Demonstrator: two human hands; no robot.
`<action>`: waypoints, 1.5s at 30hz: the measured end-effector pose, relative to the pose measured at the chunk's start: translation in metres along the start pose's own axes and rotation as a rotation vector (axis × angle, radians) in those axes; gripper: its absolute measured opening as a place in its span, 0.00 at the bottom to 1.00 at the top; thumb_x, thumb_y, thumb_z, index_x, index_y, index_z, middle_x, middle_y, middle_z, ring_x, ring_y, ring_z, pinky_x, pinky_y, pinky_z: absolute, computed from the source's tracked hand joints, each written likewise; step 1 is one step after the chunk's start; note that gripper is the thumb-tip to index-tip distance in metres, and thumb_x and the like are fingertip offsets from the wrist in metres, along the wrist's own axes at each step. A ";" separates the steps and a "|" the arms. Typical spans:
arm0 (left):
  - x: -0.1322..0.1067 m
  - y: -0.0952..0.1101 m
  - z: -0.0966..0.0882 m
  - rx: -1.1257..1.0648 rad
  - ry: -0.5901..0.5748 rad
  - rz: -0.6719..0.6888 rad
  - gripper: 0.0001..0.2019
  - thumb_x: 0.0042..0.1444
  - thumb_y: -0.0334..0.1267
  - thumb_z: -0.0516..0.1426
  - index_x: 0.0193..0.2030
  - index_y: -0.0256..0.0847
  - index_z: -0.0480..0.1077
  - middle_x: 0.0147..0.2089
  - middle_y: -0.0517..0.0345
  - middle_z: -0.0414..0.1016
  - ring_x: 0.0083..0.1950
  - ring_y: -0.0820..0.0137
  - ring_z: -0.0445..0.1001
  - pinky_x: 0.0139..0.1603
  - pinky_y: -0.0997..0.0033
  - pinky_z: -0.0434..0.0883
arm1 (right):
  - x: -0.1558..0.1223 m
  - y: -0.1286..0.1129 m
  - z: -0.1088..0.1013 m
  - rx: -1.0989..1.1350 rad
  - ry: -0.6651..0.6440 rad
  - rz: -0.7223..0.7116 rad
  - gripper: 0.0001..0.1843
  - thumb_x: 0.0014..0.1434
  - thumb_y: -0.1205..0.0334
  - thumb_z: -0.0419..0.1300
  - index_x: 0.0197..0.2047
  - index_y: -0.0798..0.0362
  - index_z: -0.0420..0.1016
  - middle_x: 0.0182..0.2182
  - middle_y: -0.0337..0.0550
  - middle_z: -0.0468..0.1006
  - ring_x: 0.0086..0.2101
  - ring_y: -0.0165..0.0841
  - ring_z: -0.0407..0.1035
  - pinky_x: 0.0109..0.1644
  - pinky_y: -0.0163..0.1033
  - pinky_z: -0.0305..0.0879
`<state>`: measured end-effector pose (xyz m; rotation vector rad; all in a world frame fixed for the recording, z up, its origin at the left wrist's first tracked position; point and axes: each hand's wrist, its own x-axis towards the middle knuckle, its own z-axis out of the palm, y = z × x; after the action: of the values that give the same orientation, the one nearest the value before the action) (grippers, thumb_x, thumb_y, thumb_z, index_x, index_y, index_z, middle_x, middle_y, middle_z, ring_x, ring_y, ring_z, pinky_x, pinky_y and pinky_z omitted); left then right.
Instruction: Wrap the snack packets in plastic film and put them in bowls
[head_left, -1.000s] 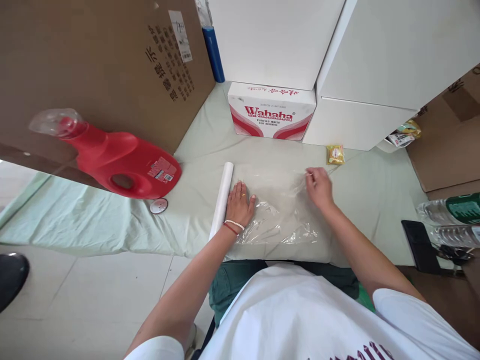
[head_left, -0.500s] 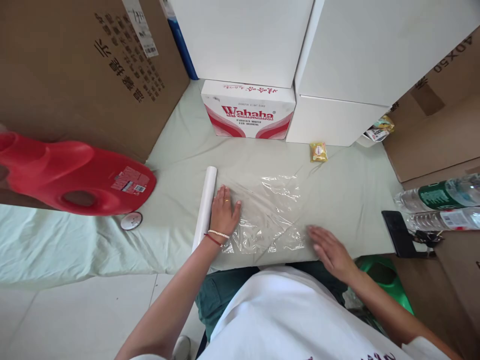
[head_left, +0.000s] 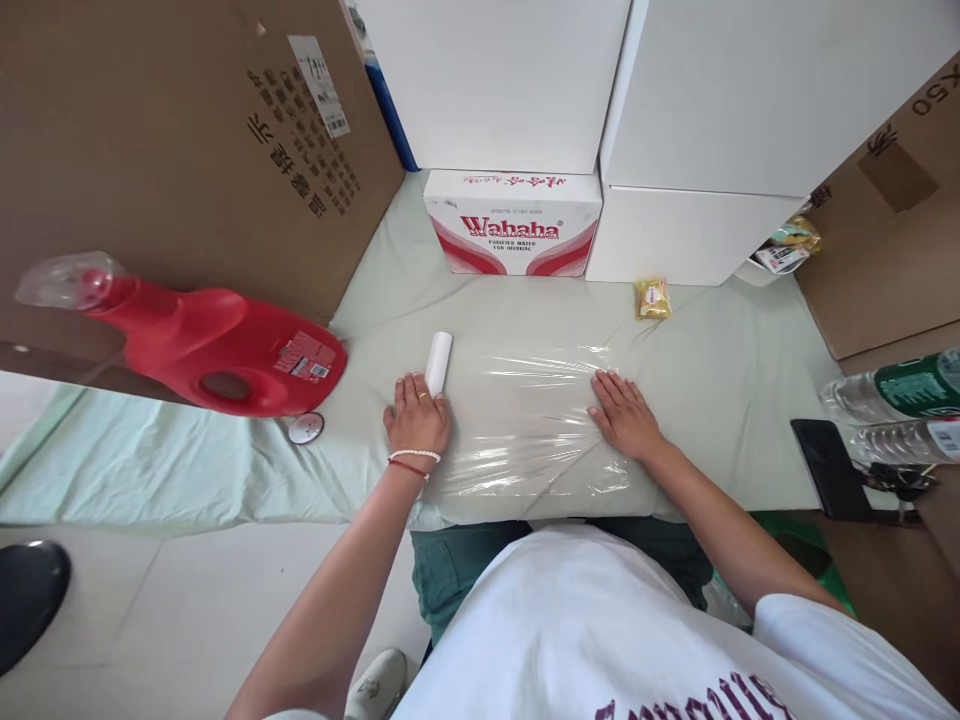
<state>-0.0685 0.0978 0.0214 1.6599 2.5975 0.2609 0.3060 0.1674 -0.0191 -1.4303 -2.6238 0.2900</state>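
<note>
A sheet of clear plastic wrap lies stretched flat on the pale green cloth in front of me. My left hand rests on the white roll at the sheet's left edge, fingers curved over it. The roll's near end is hidden under that hand. My right hand lies flat and open on the right side of the wrap, pressing it down.
A red detergent jug lies on its side at the left, a small round cap beside it. Cardboard boxes, a Wahaha carton and white boxes stand behind. A yellow packet, water bottles and a black phone are at the right.
My right hand moved from the near edge up onto the wrap's right side. My left hand shifted onto the roll. The crinkled wrap now lies smooth and taut.
</note>
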 end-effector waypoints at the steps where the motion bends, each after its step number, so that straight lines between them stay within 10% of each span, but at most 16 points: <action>1: 0.002 -0.002 0.000 -0.005 -0.005 -0.010 0.31 0.70 0.41 0.42 0.75 0.24 0.55 0.76 0.28 0.59 0.78 0.45 0.55 0.71 0.36 0.64 | -0.005 0.005 0.000 -0.003 0.004 0.014 0.35 0.77 0.48 0.41 0.80 0.54 0.50 0.77 0.51 0.52 0.75 0.47 0.46 0.78 0.63 0.44; 10: 0.008 0.000 -0.006 0.074 -0.082 -0.100 0.28 0.71 0.48 0.44 0.67 0.29 0.65 0.57 0.28 0.72 0.62 0.41 0.70 0.55 0.41 0.74 | 0.017 -0.003 -0.031 0.148 0.156 0.154 0.36 0.77 0.46 0.35 0.71 0.58 0.69 0.71 0.57 0.66 0.72 0.47 0.57 0.76 0.58 0.54; 21: 0.009 0.004 -0.011 0.107 -0.167 -0.139 0.27 0.73 0.48 0.43 0.69 0.31 0.61 0.59 0.32 0.72 0.59 0.47 0.74 0.49 0.53 0.76 | 0.055 -0.035 0.008 -0.050 -0.018 0.250 0.39 0.76 0.46 0.38 0.78 0.66 0.50 0.78 0.57 0.46 0.77 0.47 0.39 0.79 0.58 0.34; 45: 0.007 0.008 -0.009 0.138 -0.188 -0.180 0.26 0.74 0.47 0.45 0.70 0.30 0.59 0.59 0.35 0.72 0.58 0.52 0.75 0.46 0.59 0.77 | 0.045 -0.015 0.011 -0.144 0.056 0.142 0.39 0.76 0.45 0.37 0.78 0.63 0.52 0.77 0.58 0.53 0.75 0.49 0.47 0.78 0.59 0.42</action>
<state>-0.0658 0.1066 0.0320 1.3960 2.6495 -0.0806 0.2666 0.1962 -0.0252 -1.6482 -2.5484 0.0756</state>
